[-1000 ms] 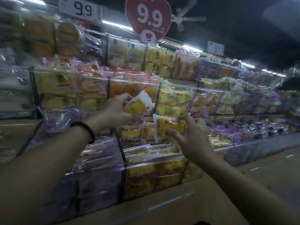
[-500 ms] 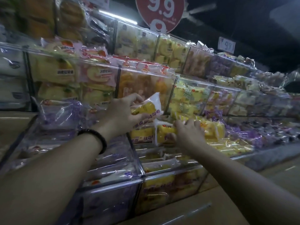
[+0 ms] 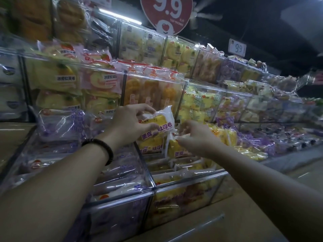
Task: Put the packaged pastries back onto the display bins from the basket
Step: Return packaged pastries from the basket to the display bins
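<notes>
Two bare arms reach forward over the clear display bin [image 3: 183,194] at the front, which has yellow pastry packs inside. No basket shows in the view, so I cannot tell how many packs are left to put back. The bins all look quite full, so much of the job may be done, but at least two packs are not yet let go.

The left hand [image 3: 129,124], with a dark bead bracelet [image 3: 103,147] on its wrist, is curled around a yellow pastry pack [image 3: 159,126]. The thumb is under it and the fingers are on top. The pack sits up in the air, just above the packs that lie in the bin.

The right hand [image 3: 195,138] is just beside the left one, a bit lower. Its fingers pinch the white edge of a second pack [image 3: 172,145] that is standing in the bin, touching the others. It looks like it is being tucked in place.

Behind the hands are more bins on higher shelves, with orange, yellow and purple packs. At the top hangs a red price sign [image 3: 166,13] that says 9.9.
</notes>
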